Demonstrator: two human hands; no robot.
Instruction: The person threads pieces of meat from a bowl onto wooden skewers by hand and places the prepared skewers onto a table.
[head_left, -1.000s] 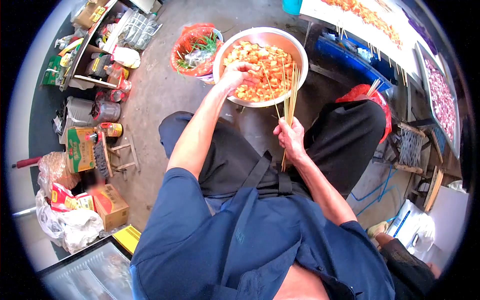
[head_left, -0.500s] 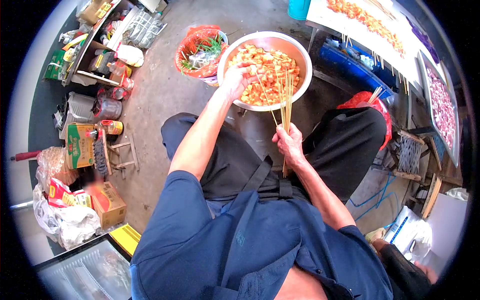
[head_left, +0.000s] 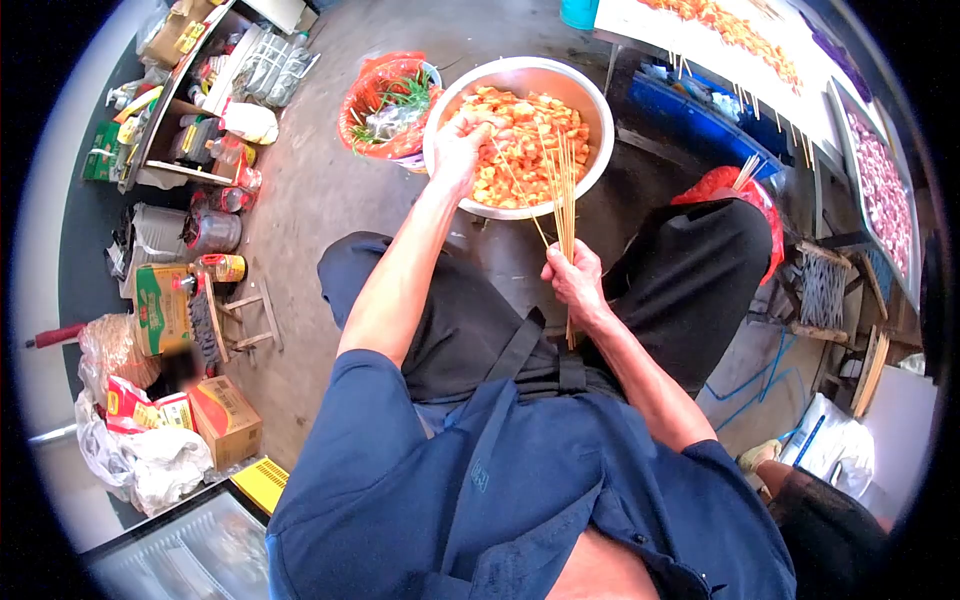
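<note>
**Left hand (head_left: 458, 152) up and leftward over bowl; single stick (head_left: 537, 225) leans further left than half a second ago**

Camera view also shifted slightly.

Left to right: a red-lined bucket (head_left: 364, 85) of greens (head_left: 408, 95) stands just beside the metal bowl (head_left: 565, 84). Left hand reaches over the bowl's left side, fingers curled near the stick's upper end; cannot tell whether they pinch a piece. Right hand (head_left: 577, 280), apart from the left, is clamped around the bundle of sticks (head_left: 564, 195), outside the bowl's near rim. Further right: red bag (head_left: 710, 187) with more sticks, desk (head_left: 645, 25) with orange pieces laid out, tray (head_left: 907, 288) of pinkish diced pieces.

Handling (judgement): keep the bundle firm low down and the single stick splayed clear of the rest, so its upper end is free. Bring any piece squarely onto the point, fingertips to its sides, never behind it. Work over the bowl so drops fall back in.

Position: orange pieces (head_left: 520, 178) lie in the bowl, beneath and right of the left hand, beyond the right. Single stick slants from the right hand's thumb side toward the left fingers; bundle tops overlap the bowl's right half.
</note>
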